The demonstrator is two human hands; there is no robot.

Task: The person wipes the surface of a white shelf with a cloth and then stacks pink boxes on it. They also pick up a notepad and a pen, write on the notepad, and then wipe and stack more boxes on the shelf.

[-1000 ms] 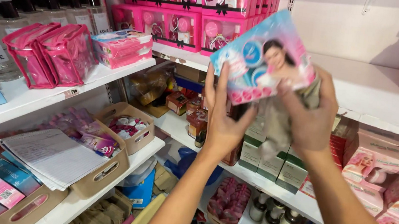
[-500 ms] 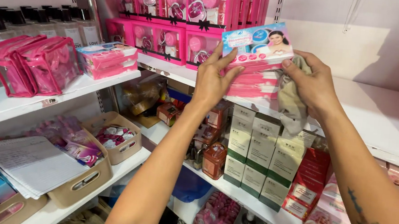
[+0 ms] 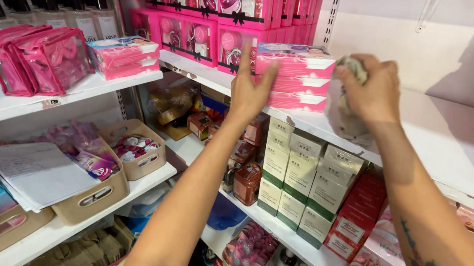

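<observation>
Clenched into a fist, the right hand (image 3: 372,92) grips a crumpled grey cloth (image 3: 347,113) just right of a stack of flat pink boxes (image 3: 297,77) on the white shelf (image 3: 455,146). Open and holding nothing, the left hand (image 3: 251,90) presses flat fingers against the stack's left end, below the pink gift boxes (image 3: 227,7).

White upper shelf (image 3: 450,139) carries stack of pink flat boxes (image 3: 297,77), pink gift boxes (image 3: 200,34) behind. Left shelf (image 3: 8,104): pink pouches (image 3: 37,60), pink packs (image 3: 124,55), dark-capped bottles (image 3: 43,10). Lower shelf (image 3: 296,238): white-green cartons (image 3: 297,175), red boxes (image 3: 358,215).
</observation>
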